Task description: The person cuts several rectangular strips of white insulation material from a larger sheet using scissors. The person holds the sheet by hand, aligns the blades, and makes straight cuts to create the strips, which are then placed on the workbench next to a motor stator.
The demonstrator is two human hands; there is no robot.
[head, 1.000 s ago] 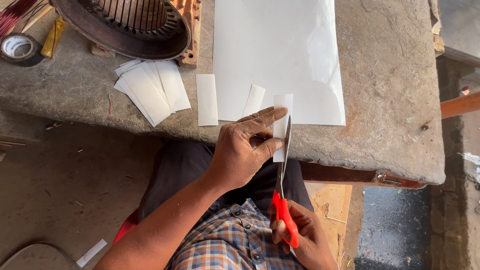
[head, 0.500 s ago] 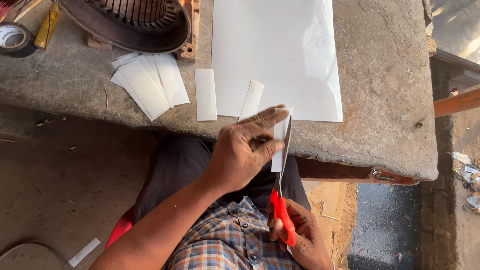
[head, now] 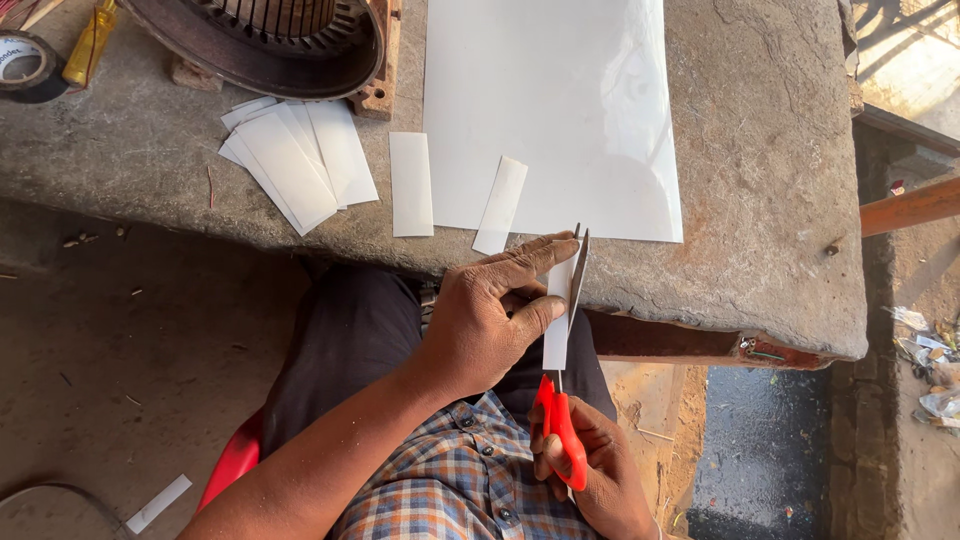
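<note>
The left hand (head: 480, 325) pinches a small white paper strip (head: 556, 320) between thumb and fingers, holding it up just near the edge of the stone desk (head: 770, 200). The right hand (head: 590, 475) is closer to the body, fingers curled tight around the red handles of the scissors (head: 563, 400). The scissor blades point away from the person and lie along the right side of the strip, touching it. On the desk, farther away, lies a big white sheet (head: 550, 110). Two cut strips (head: 412, 185) lie at its near left side, and a pile of strips (head: 295, 160) lies farther left, beside a round metal motor shell (head: 260, 40).
</note>
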